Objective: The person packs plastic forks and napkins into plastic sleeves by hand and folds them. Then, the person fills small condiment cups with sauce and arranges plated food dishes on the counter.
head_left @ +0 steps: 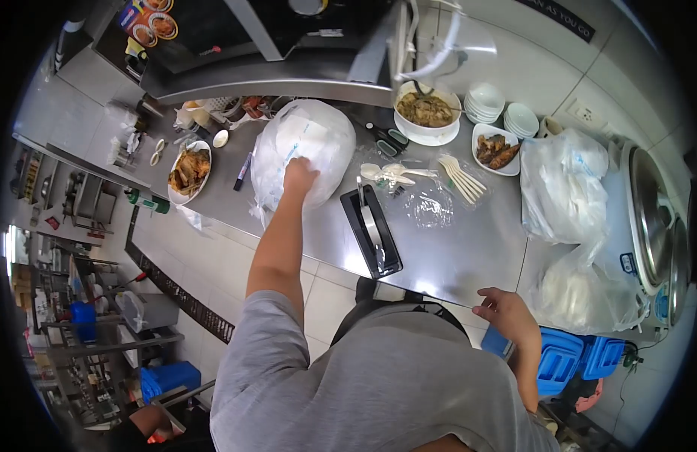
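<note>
My left hand (299, 179) is on a bulging white plastic bag (322, 135), its fingers curled against the film and the thumb out to the right. Something white with blue print shows through the bag; its kind I cannot make out. My right hand (508, 315) hangs just off the counter's front edge, holding nothing, fingers loosely bent and apart. Between the hands lies a tape dispenser (372, 232) in a black holder. Behind it are loose plastic spoons (397, 175), bagged plastic cutlery (463, 181) and black-handled scissors (388, 140). A marker (243, 172) lies left of the bag.
The steel counter (469, 252) carries a dish of fried food (189, 172), a bowl of stew (425, 111), a square fish dish (497, 151) and stacked white bowls (484, 102). Plastic bags (565, 188) fill the right end. Blue lidded bins (559, 358) stand below right.
</note>
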